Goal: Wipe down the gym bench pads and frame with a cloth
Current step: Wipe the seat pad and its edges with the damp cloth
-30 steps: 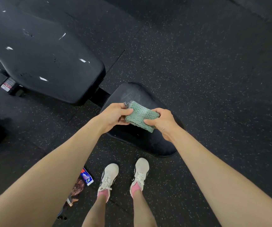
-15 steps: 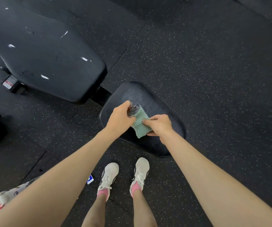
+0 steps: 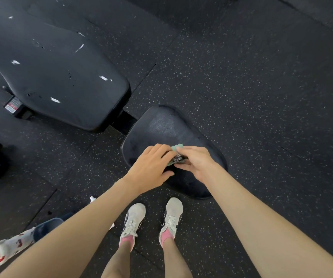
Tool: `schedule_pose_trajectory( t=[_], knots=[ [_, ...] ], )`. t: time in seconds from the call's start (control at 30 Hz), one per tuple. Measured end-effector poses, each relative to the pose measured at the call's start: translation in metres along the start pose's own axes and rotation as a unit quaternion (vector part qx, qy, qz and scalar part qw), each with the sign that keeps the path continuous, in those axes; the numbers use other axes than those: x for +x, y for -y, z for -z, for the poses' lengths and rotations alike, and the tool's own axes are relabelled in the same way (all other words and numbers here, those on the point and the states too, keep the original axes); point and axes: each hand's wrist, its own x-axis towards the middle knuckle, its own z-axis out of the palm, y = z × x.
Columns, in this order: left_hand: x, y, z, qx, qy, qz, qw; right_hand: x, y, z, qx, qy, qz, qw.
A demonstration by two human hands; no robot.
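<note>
Centre of frame: mint-green folded cloth bunched on black rounded vinyl seat pad. Left hand flat, fingers straight, pressing cloth. Right hand pinches it between finger and thumb. To wipe well: spread cloth flat first (a wad cleans little), press evenly, sweep edge to edge. Long black scuffed back pad, upper left, likely next.

The folded green knit cloth sits between the left hand and the right hand over the small black padded seat, with the long black padded backrest behind it to the left and the white sneakers before it on the black speckled rubber floor.
</note>
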Motion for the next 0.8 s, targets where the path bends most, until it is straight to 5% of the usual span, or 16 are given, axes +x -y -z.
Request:
schedule_pose_trajectory(
  t=[0.23,0.5,0.67,0.8],
  knots=[
    [0.014,0.009,-0.012,0.047,-0.041,0.063,0.996,0.012,0.005,-0.02,-0.128,-0.051,0.022,0.99],
    [0.043,0.061,0.003,0.066,0.006,0.084,0.994,0.026,0.019,-0.034,-0.146,-0.056,0.015,0.988],
    [0.089,0.094,0.004,0.007,0.027,0.159,0.987,0.043,0.028,-0.028,-0.408,-0.155,0.094,0.895],
    [0.124,0.1,-0.015,-0.029,0.002,0.162,0.986,0.06,0.026,-0.031,-0.479,-0.165,0.073,0.859]
  ],
)
